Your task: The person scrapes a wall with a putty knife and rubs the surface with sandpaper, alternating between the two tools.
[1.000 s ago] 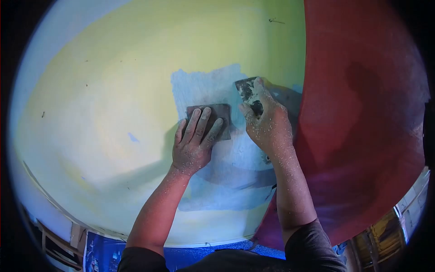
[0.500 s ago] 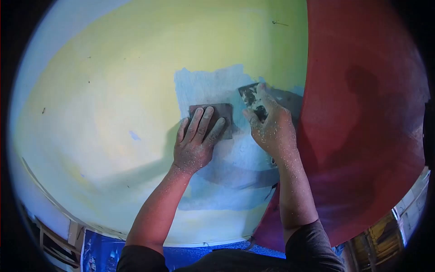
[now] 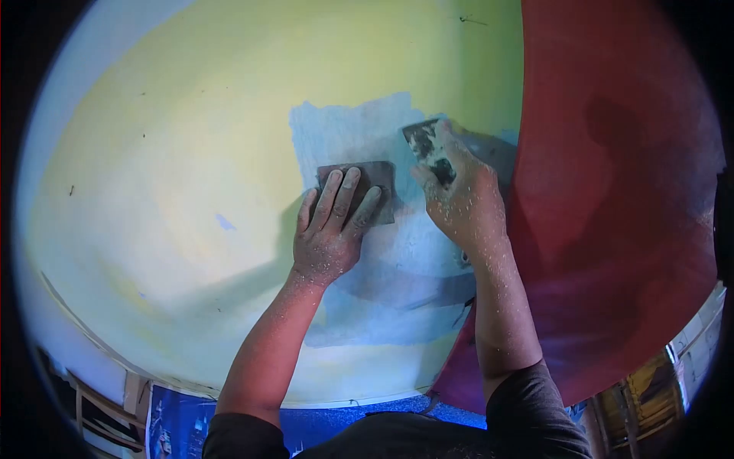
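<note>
Mid-frame, a dark sheet is held against a blue patch by the splayed left hand, probably for even pressure; rightward, a smeared block is pinched in the right hand

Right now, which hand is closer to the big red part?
Right. The right hand is just left of the red part; the left hand is farther left, on the dark sheet.
</note>
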`<state>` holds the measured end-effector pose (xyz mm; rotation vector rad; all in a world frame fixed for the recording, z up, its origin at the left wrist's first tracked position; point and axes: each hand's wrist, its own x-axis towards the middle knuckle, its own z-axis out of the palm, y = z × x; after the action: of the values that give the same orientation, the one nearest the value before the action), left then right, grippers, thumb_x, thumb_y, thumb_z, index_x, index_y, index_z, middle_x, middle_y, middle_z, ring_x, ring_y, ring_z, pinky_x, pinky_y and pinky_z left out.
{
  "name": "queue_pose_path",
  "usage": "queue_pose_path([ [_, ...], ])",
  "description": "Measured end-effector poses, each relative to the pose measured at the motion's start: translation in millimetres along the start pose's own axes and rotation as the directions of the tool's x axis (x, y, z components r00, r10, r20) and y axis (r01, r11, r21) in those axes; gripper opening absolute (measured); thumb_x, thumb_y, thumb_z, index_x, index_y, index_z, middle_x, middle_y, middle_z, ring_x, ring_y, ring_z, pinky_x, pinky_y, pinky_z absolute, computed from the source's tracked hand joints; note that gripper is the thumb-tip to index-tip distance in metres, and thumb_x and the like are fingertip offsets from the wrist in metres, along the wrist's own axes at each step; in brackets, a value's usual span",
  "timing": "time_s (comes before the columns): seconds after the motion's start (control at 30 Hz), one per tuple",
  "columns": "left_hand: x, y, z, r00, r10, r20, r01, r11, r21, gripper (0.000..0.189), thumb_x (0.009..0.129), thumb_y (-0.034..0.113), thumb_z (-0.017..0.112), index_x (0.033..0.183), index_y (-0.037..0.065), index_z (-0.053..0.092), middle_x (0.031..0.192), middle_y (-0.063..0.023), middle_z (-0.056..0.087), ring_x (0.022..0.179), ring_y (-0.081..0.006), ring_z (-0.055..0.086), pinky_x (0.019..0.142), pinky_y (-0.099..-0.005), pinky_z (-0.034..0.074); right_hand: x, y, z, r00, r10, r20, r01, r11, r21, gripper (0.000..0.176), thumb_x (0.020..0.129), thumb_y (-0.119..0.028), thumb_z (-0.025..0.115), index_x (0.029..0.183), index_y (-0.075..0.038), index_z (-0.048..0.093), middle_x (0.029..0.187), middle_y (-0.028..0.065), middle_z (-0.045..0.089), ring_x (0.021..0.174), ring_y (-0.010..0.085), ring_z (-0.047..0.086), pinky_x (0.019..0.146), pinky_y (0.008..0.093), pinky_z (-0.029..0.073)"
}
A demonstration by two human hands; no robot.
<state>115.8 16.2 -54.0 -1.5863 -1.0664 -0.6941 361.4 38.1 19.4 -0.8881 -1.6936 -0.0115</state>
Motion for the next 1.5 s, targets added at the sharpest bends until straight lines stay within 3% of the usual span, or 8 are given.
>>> queue_pose_path([
  [0.17,1,-1,3,1.0,-0.004,-0.026,0.004,1.0,-0.002,0.057,0.098,0.019,0.073,0.153,0.032,0.068,0.172,-0.0063,0.052,0.159,-0.0271,0.047,0.129,-0.0493,0.03,-2,13,7,0.994,-0.091,-0.066,0.093,0.995,0.027,0.073,0.097,-0.022,0.081,0.161,0.0,0.053,0.123,0.0301,0.076,0.114,0.0465,0.076,0.095,0.0507,0.06],
  [0.27,0,0,2,1.0,0.004,-0.004,-0.004,1.0,0.009,0.057,0.098,0.019,0.074,0.153,0.032,0.068,0.171,-0.0064,0.053,0.158,-0.0273,0.048,0.129,-0.0492,0.03,8,-3,-5,0.999,0.038,0.017,-0.038,0.998,0.057,0.073,0.097,-0.022,0.081,0.161,-0.001,0.054,0.128,0.0307,0.075,0.117,0.0461,0.075,0.098,0.0506,0.06],
  [0.37,0,-1,4,1.0,0.001,-0.022,-0.001,1.0,0.002,0.057,0.098,0.018,0.073,0.153,0.032,0.068,0.171,-0.0068,0.054,0.157,-0.0276,0.049,0.129,-0.049,0.03,-2,9,2,0.997,-0.065,-0.032,0.065,0.998,0.008,0.072,0.098,-0.023,0.081,0.162,-0.002,0.054,0.125,0.0306,0.076,0.117,0.0452,0.075,0.098,0.0508,0.06],
  [0.57,-3,1,4,1.0,-0.002,-0.028,0.001,1.0,-0.015,0.057,0.098,0.016,0.071,0.152,0.032,0.068,0.17,-0.0074,0.054,0.158,-0.028,0.049,0.129,-0.0487,0.029,5,-10,-6,0.996,0.086,0.034,-0.087,0.996,0.035,0.072,0.097,-0.024,0.08,0.161,-0.003,0.054,0.119,0.0306,0.077,0.115,0.0458,0.076,0.096,0.0516,0.06],
  [1.13,-2,-1,6,0.999,-0.005,-0.038,0.004,0.999,-0.043,0.059,0.098,0.018,0.072,0.155,0.032,0.066,0.172,-0.0074,0.052,0.159,-0.0284,0.048,0.13,-0.049,0.028,4,2,1,1.0,-0.016,-0.017,0.016,1.0,-0.007,0.073,0.097,-0.024,0.08,0.161,0.0,0.054,0.109,0.0327,0.076,0.107,0.049,0.075,0.091,0.0543,0.06],
  [1.27,-3,2,3,1.0,-0.018,-0.007,0.017,0.999,-0.045,0.06,0.097,0.016,0.071,0.155,0.032,0.066,0.172,-0.0073,0.052,0.159,-0.0282,0.048,0.13,-0.0489,0.028,5,-8,-3,0.999,0.052,0.01,-0.052,0.999,0.0,0.073,0.097,-0.024,0.08,0.16,0.001,0.053,0.109,0.0331,0.076,0.107,0.0494,0.075,0.091,0.054,0.06],
  [1.37,-1,0,3,1.0,-0.014,-0.021,0.013,0.998,-0.055,0.062,0.096,0.015,0.071,0.155,0.032,0.066,0.172,-0.0075,0.052,0.159,-0.0283,0.048,0.13,-0.0491,0.028,-13,1,0,0.995,0.053,0.082,-0.044,0.993,-0.106,0.075,0.097,-0.024,0.08,0.161,0.003,0.052,0.108,0.032,0.076,0.105,0.0491,0.076,0.091,0.0536,0.06],
  [1.5,-1,1,4,1.0,-0.017,-0.017,0.016,0.999,-0.051,0.064,0.095,0.014,0.07,0.156,0.033,0.065,0.172,-0.0076,0.052,0.159,-0.0286,0.047,0.13,-0.0494,0.028,-4,-7,-3,0.997,0.058,0.057,-0.056,0.998,-0.023,0.076,0.097,-0.024,0.079,0.162,0.003,0.05,0.109,0.032,0.077,0.103,0.0485,0.076,0.091,0.0538,0.06],
])
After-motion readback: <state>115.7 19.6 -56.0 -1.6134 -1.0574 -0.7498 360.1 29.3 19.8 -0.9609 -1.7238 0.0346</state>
